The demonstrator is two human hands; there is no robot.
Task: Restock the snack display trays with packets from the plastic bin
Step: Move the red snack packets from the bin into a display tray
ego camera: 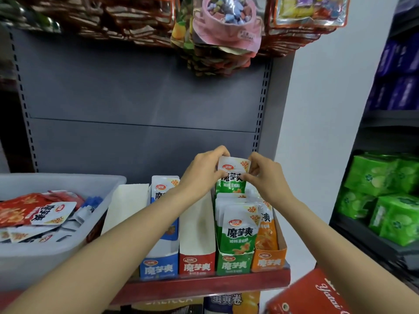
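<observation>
Grey metal backs the shelf (204,281) carrying everything, with a translucent plastic bin (68,252) of loose red and blue packets at its left end and four cardboard display trays beside it: blue tray (158,265), red tray (196,264), green tray (234,264) and orange tray (269,260), each printed 魔芋爽 under a red oval logo. Upright green packets fill the green tray. Above its rear, a green packet (231,175) stands on end, long axis vertical, printed face toward the camera, showing "20%". Left hand (201,172) and right hand (264,175) each pinch its upper edge, fingers curled.
</observation>
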